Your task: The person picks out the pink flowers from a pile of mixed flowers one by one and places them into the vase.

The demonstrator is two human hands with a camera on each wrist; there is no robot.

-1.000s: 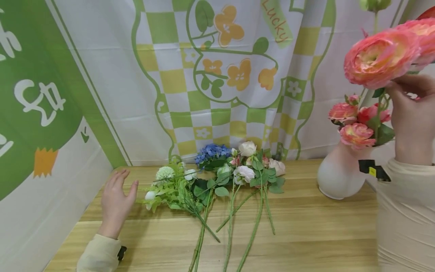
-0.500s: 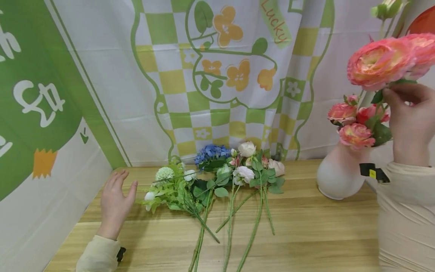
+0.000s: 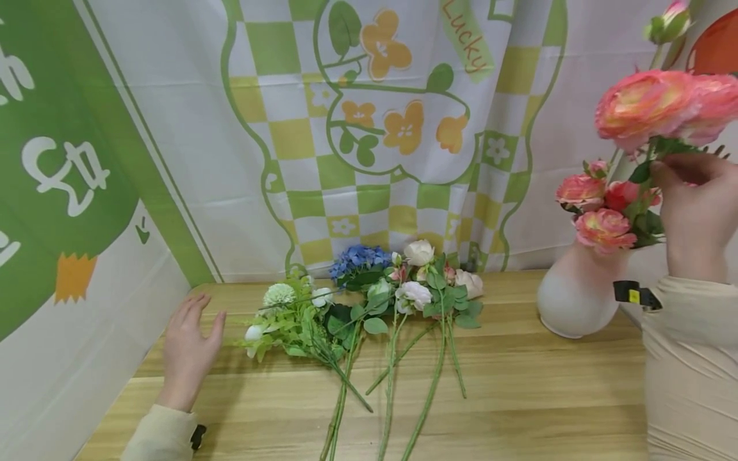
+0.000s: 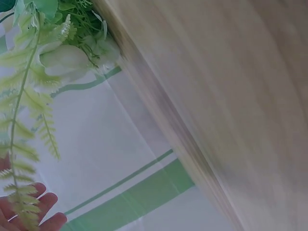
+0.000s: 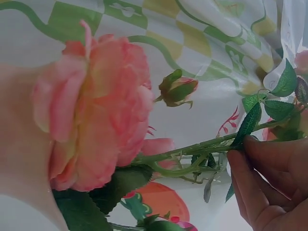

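My right hand (image 3: 700, 205) pinches the green stem (image 5: 192, 148) of a large pink flower (image 3: 646, 109) between thumb and fingers, above the vase. The white and pale pink vase (image 3: 579, 298) stands at the right, with smaller pink flowers (image 3: 605, 229) in its mouth. Petals of the large flower (image 5: 106, 110) fill the left of the right wrist view. My left hand (image 3: 190, 349) hovers over the table's left side with fingers loosely spread, holding nothing. Beside it lies a bunch of greenery with a pale green pompom flower (image 3: 279, 296); fern leaves (image 4: 21, 144) overlap the fingers in the left wrist view.
On the wooden table (image 3: 507, 410) lie a blue hydrangea (image 3: 360, 259) and several white and pale pink flowers (image 3: 414, 296), their long stems (image 3: 429, 397) pointing towards me. A patterned curtain (image 3: 398, 211) hangs behind the table.
The large pink flower has come down a little with my right hand, towards the vase, and a pink bud above it shows more. My left hand has shifted slightly left.
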